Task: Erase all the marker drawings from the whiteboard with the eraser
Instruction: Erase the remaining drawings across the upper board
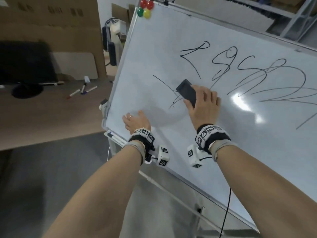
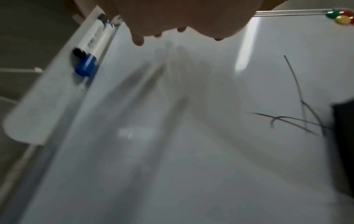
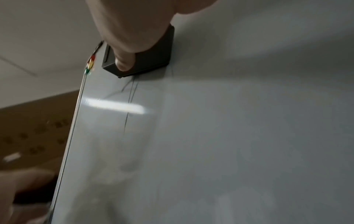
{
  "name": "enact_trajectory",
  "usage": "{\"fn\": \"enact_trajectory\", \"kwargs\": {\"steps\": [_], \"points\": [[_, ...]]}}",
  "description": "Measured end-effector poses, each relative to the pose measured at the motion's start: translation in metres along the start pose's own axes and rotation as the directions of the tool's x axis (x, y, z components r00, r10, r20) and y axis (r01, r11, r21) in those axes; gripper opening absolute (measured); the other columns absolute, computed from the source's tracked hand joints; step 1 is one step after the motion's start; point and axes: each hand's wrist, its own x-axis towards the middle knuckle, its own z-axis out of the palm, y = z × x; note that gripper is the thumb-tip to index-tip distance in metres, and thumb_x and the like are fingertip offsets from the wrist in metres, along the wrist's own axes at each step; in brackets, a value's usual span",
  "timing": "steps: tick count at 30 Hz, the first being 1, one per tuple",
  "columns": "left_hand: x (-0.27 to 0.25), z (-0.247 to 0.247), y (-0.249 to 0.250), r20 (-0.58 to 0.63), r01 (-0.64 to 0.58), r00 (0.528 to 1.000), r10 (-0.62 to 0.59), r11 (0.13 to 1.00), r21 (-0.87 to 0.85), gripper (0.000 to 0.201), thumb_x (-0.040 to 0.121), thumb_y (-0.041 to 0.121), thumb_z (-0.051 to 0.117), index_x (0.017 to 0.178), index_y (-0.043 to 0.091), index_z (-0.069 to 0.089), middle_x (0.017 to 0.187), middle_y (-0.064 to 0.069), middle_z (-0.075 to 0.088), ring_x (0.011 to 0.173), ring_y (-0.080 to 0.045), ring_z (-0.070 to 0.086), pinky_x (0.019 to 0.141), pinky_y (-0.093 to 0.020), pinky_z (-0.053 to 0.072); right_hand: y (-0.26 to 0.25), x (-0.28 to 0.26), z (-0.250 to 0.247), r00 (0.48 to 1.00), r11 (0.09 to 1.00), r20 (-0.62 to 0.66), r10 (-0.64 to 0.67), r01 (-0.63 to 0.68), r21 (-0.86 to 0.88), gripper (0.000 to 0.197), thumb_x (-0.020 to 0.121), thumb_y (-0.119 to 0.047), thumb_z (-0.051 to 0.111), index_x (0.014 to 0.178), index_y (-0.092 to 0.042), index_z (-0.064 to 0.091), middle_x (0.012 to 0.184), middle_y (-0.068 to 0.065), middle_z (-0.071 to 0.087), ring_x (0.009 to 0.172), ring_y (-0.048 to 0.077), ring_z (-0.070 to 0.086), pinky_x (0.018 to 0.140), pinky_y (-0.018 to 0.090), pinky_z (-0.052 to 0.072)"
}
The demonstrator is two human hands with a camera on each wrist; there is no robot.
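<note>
The large white metal-framed whiteboard [image 1: 223, 134] is standing tilted in the head view, and everything here is being placed against it. Black marker scribbles [image 1: 257, 78] are running across its upper middle and off its right edge, so how far they go on is cut off; the lower part of the board is showing no strokes. The right hand [image 1: 204, 103] is gripping the black rectangular eraser [image 1: 186, 91], thumb curled over its near side, pressing its pad flat to the board right on the leftmost crossing strokes, probably so the wipe starts at the left end of the drawing. The left hand [image 1: 135, 121] is lying open, fingers extended, against the board's lower left near the frame, likely steadying the stand against the push. A white marker with a blue cap [image 2: 90, 45] is lying in the tray along the board's bottom edge. Four round magnets, red, green and yellow [image 1: 145, 8], are clustering at its top left corner. Both wrist views are blurred, so the felt's contact is hard to make out.
</note>
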Motion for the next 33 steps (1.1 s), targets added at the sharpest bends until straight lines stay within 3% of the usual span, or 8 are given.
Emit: {"fn": "enact_trajectory", "kwargs": {"steps": [2,5,10,15,19,24,28,33], "points": [[-0.009,0.009,0.014,0.024,0.016,1.0,-0.017,1.0,0.008,0.066,0.098,0.042,0.039,0.155,0.014,0.02,0.163,-0.002,0.005,0.147,-0.028,0.017,0.115,-0.047,0.022,0.013,0.016,-0.011,0.999,0.999,-0.038,0.021,-0.022,-0.026,0.05,0.089,-0.048,0.061,0.133,-0.027,0.051,0.123,-0.001,0.056,0.107,0.028,0.047,0.089,0.041,0.037],[-0.015,0.028,0.022,0.09,0.03,0.996,-0.03,1.0,-0.005,0.068,0.096,0.044,0.038,0.155,0.018,0.017,0.163,0.0,0.002,0.148,-0.026,0.012,0.117,-0.048,0.017,0.025,0.008,-0.013,0.995,0.996,-0.049,-0.087,0.087,-0.02,0.047,0.085,-0.048,0.065,0.128,-0.027,0.058,0.113,0.0,0.059,0.1,0.028,0.05,0.085,0.041,0.039],[-0.02,0.039,0.005,0.132,0.026,0.991,-0.027,1.0,0.006,0.068,0.098,0.044,0.04,0.156,0.019,0.014,0.164,-0.004,0.004,0.15,-0.026,0.007,0.119,-0.045,0.012,0.028,-0.031,0.001,0.935,0.946,0.147,-0.323,0.312,0.091,0.047,0.08,-0.054,0.062,0.119,-0.029,0.067,0.101,0.0,0.063,0.093,0.028,0.057,0.08,0.041,0.037],[-0.014,0.025,0.019,0.096,0.07,0.993,-0.068,0.997,-0.015,0.069,0.096,0.041,0.043,0.155,0.017,0.018,0.163,-0.003,0.005,0.148,-0.027,0.013,0.119,-0.044,0.012,0.017,0.04,-0.008,0.993,0.993,0.007,-0.119,0.119,0.019,0.051,0.081,-0.049,0.07,0.127,-0.03,0.061,0.109,0.0,0.06,0.102,0.027,0.051,0.086,0.04,0.036],[0.001,0.021,0.032,0.108,0.022,0.994,-0.019,1.0,-0.023,0.066,0.097,0.04,0.043,0.155,0.018,0.021,0.163,-0.004,0.008,0.147,-0.032,0.018,0.118,-0.044,0.013,-0.012,0.027,0.01,0.983,0.983,0.054,-0.174,0.17,0.07,0.052,0.076,-0.048,0.073,0.125,-0.032,0.064,0.102,0.0,0.06,0.095,0.025,0.051,0.082,0.039,0.036],[0.009,0.016,0.031,0.143,0.013,0.99,-0.015,1.0,0.011,0.066,0.097,0.039,0.043,0.155,0.018,0.02,0.164,-0.004,0.005,0.147,-0.032,0.017,0.118,-0.043,0.014,-0.019,-0.01,0.032,0.904,0.933,0.229,-0.361,0.348,0.094,0.054,0.076,-0.051,0.075,0.124,-0.031,0.065,0.101,0.0,0.063,0.093,0.025,0.054,0.08,0.039,0.035],[0.018,0.011,0.029,0.198,0.005,0.98,-0.01,1.0,0.025,0.077,0.093,0.042,0.049,0.156,0.02,0.013,0.164,-0.004,0.001,0.15,-0.029,0.009,0.119,-0.044,0.011,-0.011,0.046,0.018,0.971,0.973,0.063,-0.23,0.231,0.005,0.052,0.082,-0.053,0.068,0.129,-0.03,0.061,0.105,0.0,0.061,0.094,0.025,0.051,0.081,0.038,0.034],[0.029,0.019,0.034,0.172,0.039,0.984,-0.045,0.999,0.034,0.087,0.09,0.055,0.05,0.157,0.023,0.005,0.164,-0.004,-0.004,0.151,-0.027,-0.003,0.12,-0.048,0.003,-0.031,0.067,0.032,0.978,0.977,-0.011,-0.211,0.211,0.031,0.051,0.081,-0.049,0.068,0.128,-0.03,0.062,0.104,0.0,0.059,0.094,0.026,0.051,0.081,0.04,0.04]]}}
